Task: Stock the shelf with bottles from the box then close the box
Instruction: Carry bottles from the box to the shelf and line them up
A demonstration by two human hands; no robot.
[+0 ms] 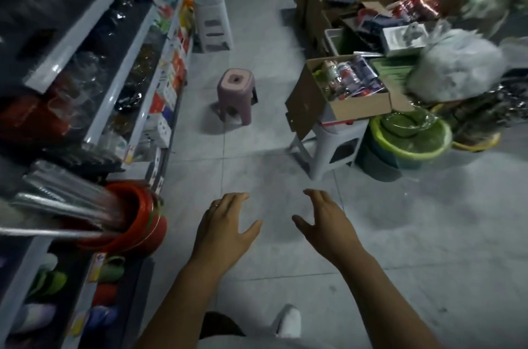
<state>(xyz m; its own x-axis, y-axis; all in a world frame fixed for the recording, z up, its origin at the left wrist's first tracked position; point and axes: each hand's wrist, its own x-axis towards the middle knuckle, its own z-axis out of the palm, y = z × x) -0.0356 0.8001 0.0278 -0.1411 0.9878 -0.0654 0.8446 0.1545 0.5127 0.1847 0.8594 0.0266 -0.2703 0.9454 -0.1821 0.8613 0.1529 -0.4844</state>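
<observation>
An open cardboard box (pixel 357 105) sits on a grey plastic stool (pixel 331 143) at the right of the aisle, its flaps folded out. Several wrapped bottles (pixel 347 77) lie inside it. The shelf unit (pixel 120 86) runs along the left side, packed with goods. My left hand (pixel 225 223) and my right hand (pixel 325 220) both hover over the floor tiles in the middle of the aisle, fingers spread and relaxed, holding nothing. The box is well ahead and to the right of my right hand.
A pink stool (pixel 235 97) stands mid-aisle, with a grey step stool (pixel 213 23) farther back. Green basins (pixel 411 140), a white bag (pixel 454 66) and more boxes crowd the right side. Red buckets (pixel 134 220) with foil rolls jut from the near shelf.
</observation>
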